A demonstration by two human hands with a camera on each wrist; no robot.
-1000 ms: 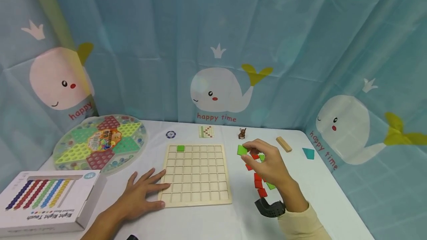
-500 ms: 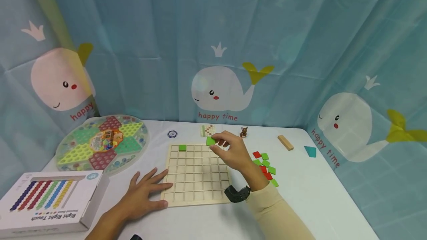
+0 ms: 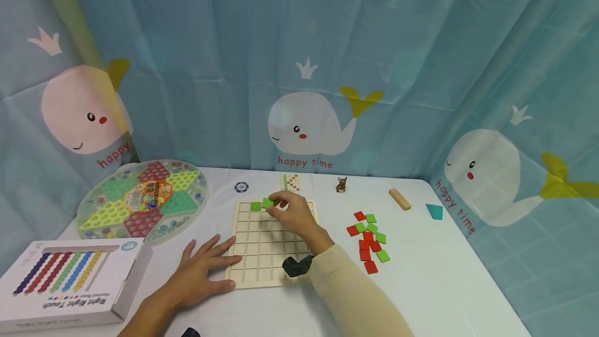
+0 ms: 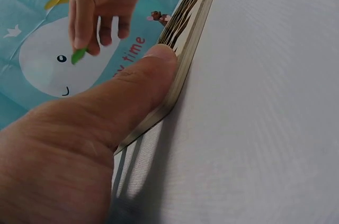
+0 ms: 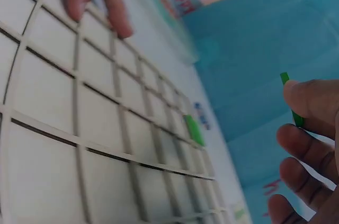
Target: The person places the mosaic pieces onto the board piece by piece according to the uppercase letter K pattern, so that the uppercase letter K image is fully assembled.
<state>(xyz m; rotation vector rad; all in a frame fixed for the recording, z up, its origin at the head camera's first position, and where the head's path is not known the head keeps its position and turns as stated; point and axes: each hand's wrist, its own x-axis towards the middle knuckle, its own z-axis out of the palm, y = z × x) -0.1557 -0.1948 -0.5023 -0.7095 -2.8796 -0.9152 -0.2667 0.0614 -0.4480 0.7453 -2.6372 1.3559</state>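
Note:
My right hand (image 3: 296, 216) pinches a green square tile (image 3: 267, 203) between thumb and fingertips, above the far row of a wooden grid board (image 3: 251, 262). The right wrist view shows that tile edge-on, apart from the board. Another green tile (image 3: 255, 206) lies in a cell of the far row, just left of the held one. With fingers spread, my left hand (image 3: 201, 273) rests at the board's left edge. Its thumb (image 4: 151, 70) touches the board's side in the left wrist view. My right hand and forearm hide part of the grid.
Loose red and green tiles (image 3: 364, 245) lie right of the board. Behind it are a pattern card (image 3: 291, 182), a poker chip (image 3: 241, 187) and a small animal figurine (image 3: 341, 184). A wooden block (image 3: 400, 199), teal piece (image 3: 434, 211), Chinese checkers board (image 3: 112, 190) and box (image 3: 70, 280) flank it.
My right hand has carried the green tile leftward from the loose tiles to above the board's far row, beside the green tile there. The left hand stays at the board's edge.

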